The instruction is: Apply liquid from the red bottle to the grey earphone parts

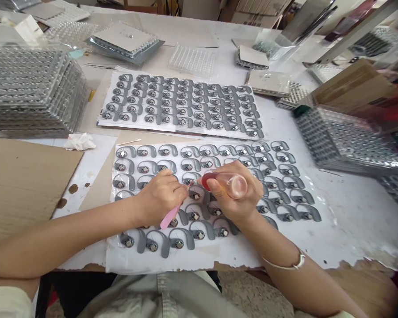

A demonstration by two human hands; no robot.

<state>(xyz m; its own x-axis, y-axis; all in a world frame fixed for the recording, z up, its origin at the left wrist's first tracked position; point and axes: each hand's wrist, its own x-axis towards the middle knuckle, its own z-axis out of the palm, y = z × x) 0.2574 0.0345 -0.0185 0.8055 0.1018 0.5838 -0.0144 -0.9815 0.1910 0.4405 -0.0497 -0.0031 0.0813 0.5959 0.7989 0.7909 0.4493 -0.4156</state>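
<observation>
A translucent bottle [238, 187] with a red top is gripped in the right hand [240, 190], its fingers wrapped closely round it. A slim pink tool [170, 218] is pinched in the curled fingers of the left hand [161, 194]. The bottle's narrow end is pointed toward the tool's tip, just above grey hook-shaped pieces [165, 245] laid in rows on a near sheet [112, 260]. Several pieces in the middle rows are covered by both hands, so whether any is touched cannot be told.

Just beyond, a far sheet [100, 121] filled with similar pieces is laid across the worktop [278, 126]. The left side is taken up by a tall stack of clear trays [26, 88], with crumpled tissue [80, 141] and a cardboard sheet [26, 185] nearby. A cotton swab [130, 141] is left beside the near sheet's far left corner. The right side is crowded by more stacked trays [348, 137], partly overhung by a cardboard box [354, 84].
</observation>
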